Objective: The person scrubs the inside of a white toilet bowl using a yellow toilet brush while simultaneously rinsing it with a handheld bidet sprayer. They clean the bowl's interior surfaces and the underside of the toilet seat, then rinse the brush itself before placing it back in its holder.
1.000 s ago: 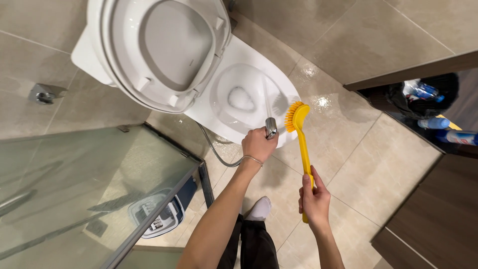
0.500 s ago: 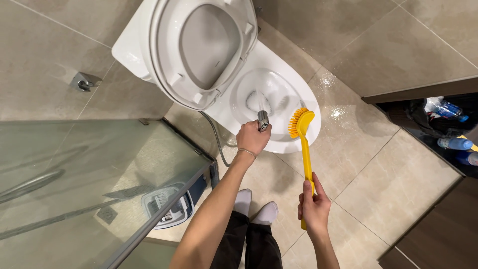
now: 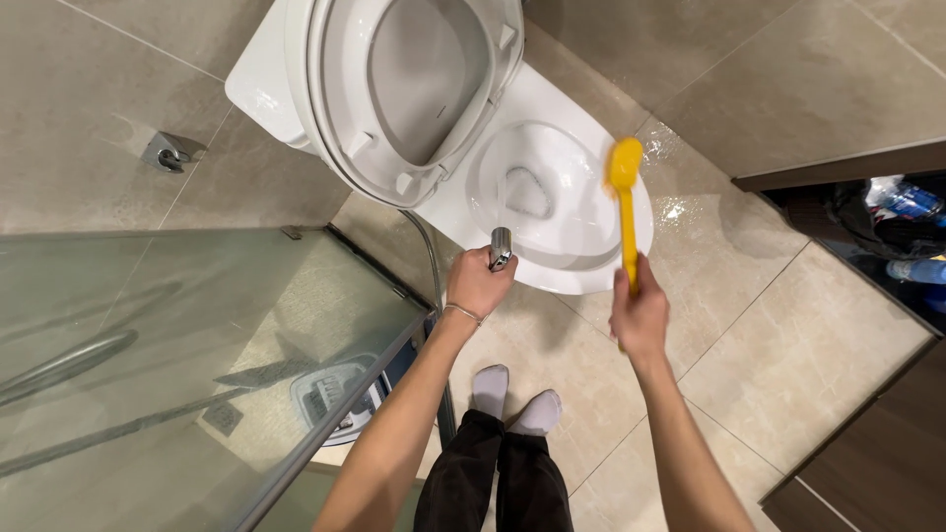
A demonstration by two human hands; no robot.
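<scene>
Since the earlier frame your right hand (image 3: 641, 313), clamped on the yellow brush (image 3: 625, 202), has moved its head onto the toilet bowl (image 3: 552, 212) rim, while your left hand (image 3: 480, 283) grips the sprayer (image 3: 501, 246); scrubbing is underway, calling next for firm strokes around the rim.

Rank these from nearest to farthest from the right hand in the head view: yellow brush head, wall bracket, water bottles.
1. Yellow brush head, just above the right hand, over the bowl.
2. Water bottles, far right.
3. Wall bracket, far left.
</scene>
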